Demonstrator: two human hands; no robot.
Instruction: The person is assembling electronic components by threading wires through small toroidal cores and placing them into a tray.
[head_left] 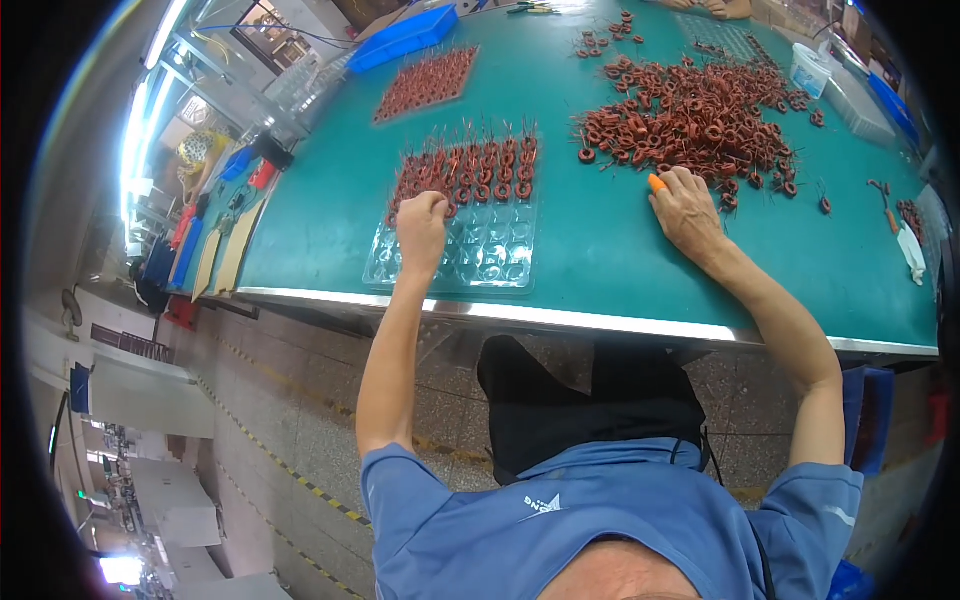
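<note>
My left hand is over a clear plastic tray, its fingers pinched at a small reddish-brown ring coil. Upright ring coils with thin wire leads fill the tray's far rows, while the near pockets are bare. To the right, my right hand rests at the near edge of a big loose heap of the same coils. Its fingers are curled together, and an orange finger cover shows on one of them. Whatever lies between those fingertips is hidden.
Beyond the first tray sits another tray full of coils, beside a blue bin. A white tub stands at the far right. Another person's hands show at the far edge. The green table's metal-trimmed edge runs before me.
</note>
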